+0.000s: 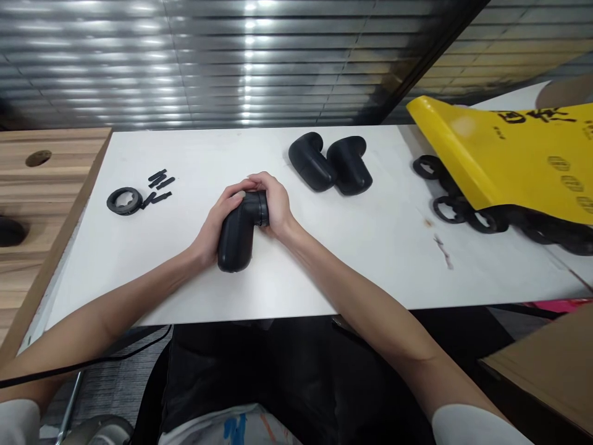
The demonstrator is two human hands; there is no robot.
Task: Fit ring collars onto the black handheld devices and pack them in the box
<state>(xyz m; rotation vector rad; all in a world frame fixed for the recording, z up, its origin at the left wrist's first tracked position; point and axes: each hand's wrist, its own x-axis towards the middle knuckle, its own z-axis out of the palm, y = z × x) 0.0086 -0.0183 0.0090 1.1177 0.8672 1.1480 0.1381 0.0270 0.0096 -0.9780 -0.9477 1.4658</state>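
2 hands wrap 1 bent black handle [235,244] over the white table [282,287].
The left hand [225,210] grips its body and the right hand [278,204] cups its collared end, probably so each steadies the other's hold. 2 spare handles [349,167] lie beyond the right hand; a ring [134,205] and small strips [165,183] lie left of the left hand, seemingly kept within reach.

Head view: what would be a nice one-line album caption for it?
Left hand and right hand clasp a black angled part over a white tabletop, two similar pieces lying beyond.
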